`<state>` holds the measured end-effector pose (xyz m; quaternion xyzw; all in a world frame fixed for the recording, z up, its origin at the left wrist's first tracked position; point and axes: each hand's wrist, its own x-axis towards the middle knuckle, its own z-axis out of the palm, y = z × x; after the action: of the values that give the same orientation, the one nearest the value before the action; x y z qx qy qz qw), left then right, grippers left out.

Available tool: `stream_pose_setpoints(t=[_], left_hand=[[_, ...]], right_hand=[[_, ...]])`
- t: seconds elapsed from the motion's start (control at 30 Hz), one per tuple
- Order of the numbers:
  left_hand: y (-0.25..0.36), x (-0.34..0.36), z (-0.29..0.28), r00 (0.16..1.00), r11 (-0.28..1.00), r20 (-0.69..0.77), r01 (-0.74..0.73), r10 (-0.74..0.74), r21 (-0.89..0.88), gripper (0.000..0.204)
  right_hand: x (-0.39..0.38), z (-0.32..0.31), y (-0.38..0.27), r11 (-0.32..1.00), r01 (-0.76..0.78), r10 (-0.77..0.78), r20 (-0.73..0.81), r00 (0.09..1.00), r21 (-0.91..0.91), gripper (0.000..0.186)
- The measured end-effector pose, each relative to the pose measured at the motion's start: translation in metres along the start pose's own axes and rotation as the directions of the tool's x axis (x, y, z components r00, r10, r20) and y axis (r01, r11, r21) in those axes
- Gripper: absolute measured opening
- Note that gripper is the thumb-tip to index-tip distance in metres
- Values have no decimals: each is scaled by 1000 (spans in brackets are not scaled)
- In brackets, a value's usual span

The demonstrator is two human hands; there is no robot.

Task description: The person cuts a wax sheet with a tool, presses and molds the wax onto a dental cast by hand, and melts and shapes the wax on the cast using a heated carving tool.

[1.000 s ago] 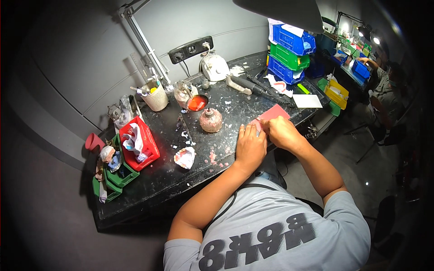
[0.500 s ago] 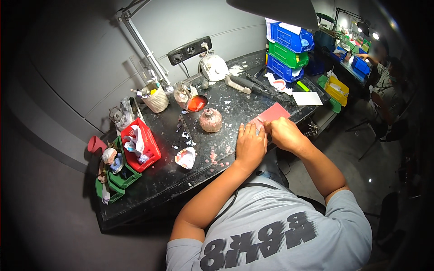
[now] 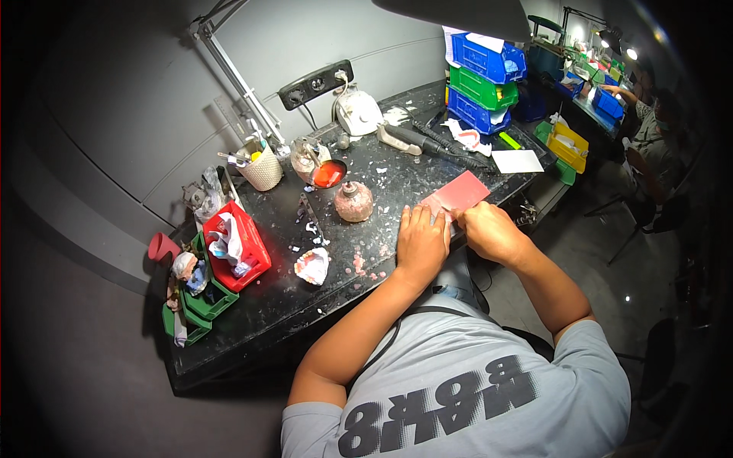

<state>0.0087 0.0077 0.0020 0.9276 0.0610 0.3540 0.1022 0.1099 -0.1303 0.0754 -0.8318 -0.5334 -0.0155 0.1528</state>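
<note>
A flat pink wax sheet (image 3: 467,188) lies near the table's front edge. My left hand (image 3: 421,243) rests on its left end, fingers stretched out and lying flat. Beside it, at the sheet's near edge, my right hand (image 3: 490,230) is closed with the fingertips pointing at the sheet. Whatever the right hand grips is too small and hidden to name. To the left stand a round, pink-stained spirit burner (image 3: 353,203) and a small pan of orange-red liquid (image 3: 330,174). A white dental model with pink on it (image 3: 312,266) sits nearer the front edge.
Stacked blue and green bins (image 3: 482,90), a handpiece with a black hose (image 3: 427,143) and a white card (image 3: 518,161) are at the back right. Leftward stand a red bin (image 3: 243,252), green trays (image 3: 210,305) and a tool cup (image 3: 262,169). Another person (image 3: 658,137) sits far right.
My right hand has shifted slightly right and toward me along the wax sheet. My left hand stays flat on it. The whole view has shifted a little.
</note>
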Motion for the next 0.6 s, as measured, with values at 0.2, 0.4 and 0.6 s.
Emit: stream_pose_setpoints(t=[0.2, 0.4, 0.6], left_hand=[[-2, 0, 3, 1000, 1000, 8, 8, -8, -2, 32], [-1, 2, 1, 999, 1000, 44, 12, -13, 4, 34], [0, 4, -1, 998, 999, 50, 34, -35, 11, 39]], right_hand=[[-6, -1, -3, 1000, -26, 26, 15, 1000, 13, 17], [-11, 7, -8, 997, -79, 79, 3, 997, -3, 22], [-13, 8, -14, 993, -117, 117, 7, 993, 9, 25]])
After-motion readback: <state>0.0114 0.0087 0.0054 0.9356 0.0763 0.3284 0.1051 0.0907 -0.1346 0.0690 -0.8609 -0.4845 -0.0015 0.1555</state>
